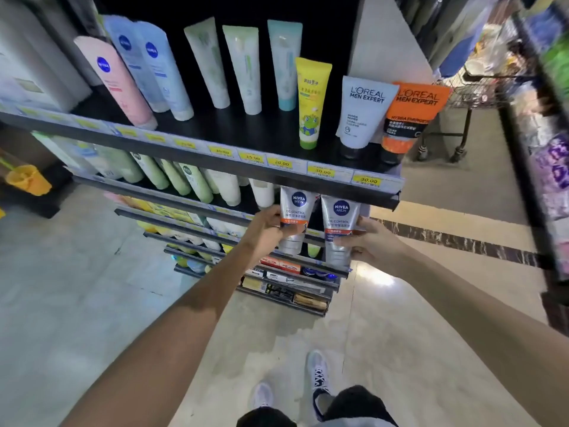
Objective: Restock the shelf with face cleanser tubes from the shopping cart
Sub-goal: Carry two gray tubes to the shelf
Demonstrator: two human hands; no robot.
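Each hand was clamped on a silver tube: left hand [267,224] on the left tube [295,217], right hand [368,241] on the right tube [338,224], both at the second shelf [197,200]. Best seated upright, labels out, side by side.

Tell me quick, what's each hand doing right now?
Left hand: holding the left Nivea Men tube.
Right hand: holding the right Nivea Men tube.

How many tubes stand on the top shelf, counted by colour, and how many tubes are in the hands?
Top shelf:
Pink tube: 1
Pale blue Nivea tubes: 2
Pale green tubes: 2
Teal tube: 1
Yellow tube: 1
White L'Oreal tube: 1
Orange L'Oreal tube: 1
In hands:
Silver Nivea Men tubes: 2
Total: 11
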